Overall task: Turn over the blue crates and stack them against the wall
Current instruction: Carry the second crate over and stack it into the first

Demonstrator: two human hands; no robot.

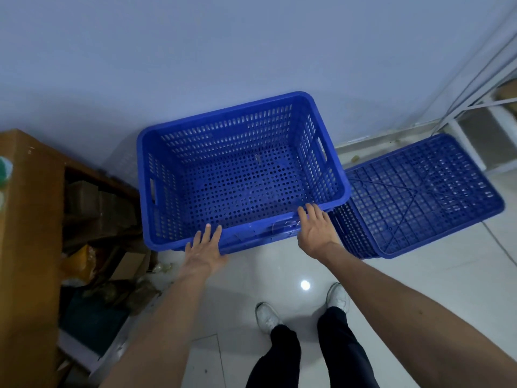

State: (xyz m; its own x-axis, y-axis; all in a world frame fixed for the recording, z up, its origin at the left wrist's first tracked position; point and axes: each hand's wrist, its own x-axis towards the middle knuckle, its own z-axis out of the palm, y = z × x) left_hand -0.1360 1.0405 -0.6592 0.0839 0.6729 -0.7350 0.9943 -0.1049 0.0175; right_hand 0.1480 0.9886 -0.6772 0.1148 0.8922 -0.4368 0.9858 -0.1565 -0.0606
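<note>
A blue perforated crate [156, 208] sits open side up close to the pale wall [223, 51], its inside bare. It stands high, so it may rest on something that I cannot see. My left hand [205, 247] lies flat with spread fingers against the crate's near rim. My right hand [314, 226] is also spread, its fingers resting on the near rim toward the right corner. A second blue crate [419, 194] lies upside down on the floor to the right, its ribbed bottom facing up.
A brown wooden shelf unit [30, 233] with cardboard and clutter stands at the left. A white metal rack [475, 107] stands at the far right by the wall. The floor [433, 289] is glossy pale tile. My two white shoes [338, 296] are below the hands.
</note>
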